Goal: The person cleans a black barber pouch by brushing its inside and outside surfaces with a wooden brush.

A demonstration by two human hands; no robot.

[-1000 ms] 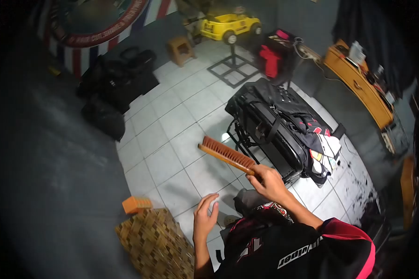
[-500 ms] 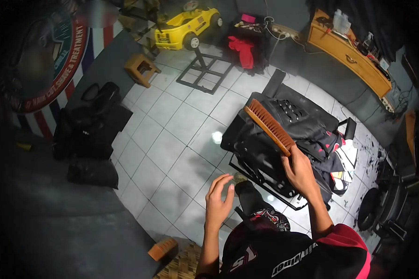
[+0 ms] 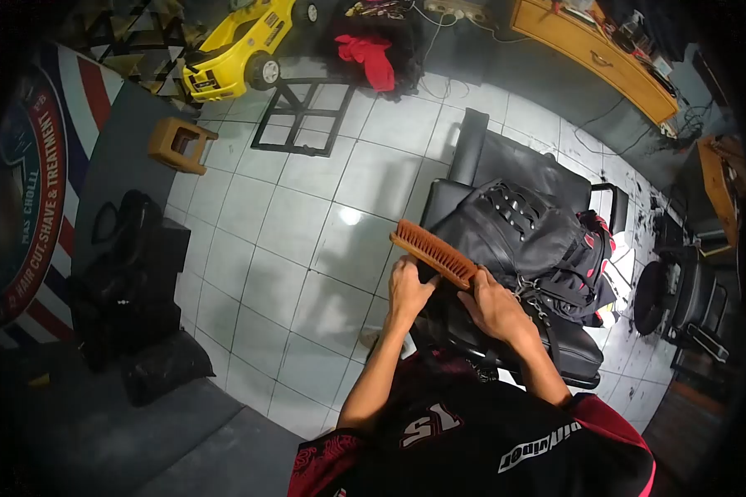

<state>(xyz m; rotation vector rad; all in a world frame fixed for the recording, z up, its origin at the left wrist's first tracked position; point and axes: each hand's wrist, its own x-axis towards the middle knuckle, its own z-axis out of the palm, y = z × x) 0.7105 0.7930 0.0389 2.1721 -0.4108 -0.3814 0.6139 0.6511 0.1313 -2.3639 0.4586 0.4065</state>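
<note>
A wooden brush [image 3: 436,254] with reddish-brown bristles is held in front of me, bristles facing up and away. My right hand [image 3: 496,305] grips its right end. Close below the brush's left end is my left hand [image 3: 409,290], fingers bent near the wood; whether they touch or hold it I cannot tell. Just beyond the brush stands a black padded chair [image 3: 532,155], with a black bag [image 3: 518,232] and dark, red and white cloth lying on it.
A wooden stool [image 3: 182,145], a yellow toy car [image 3: 244,54] and a black metal frame [image 3: 304,118] stand on the tiled floor ahead. At the upper right is a wooden drawer shelf [image 3: 597,58]. Black bags [image 3: 128,273] lie at left; another black chair [image 3: 692,302] is at right.
The view has turned to the right. My left hand has risen to the brush's left end, and the brush has come closer in front of my body, with my right hand still on it.
</note>
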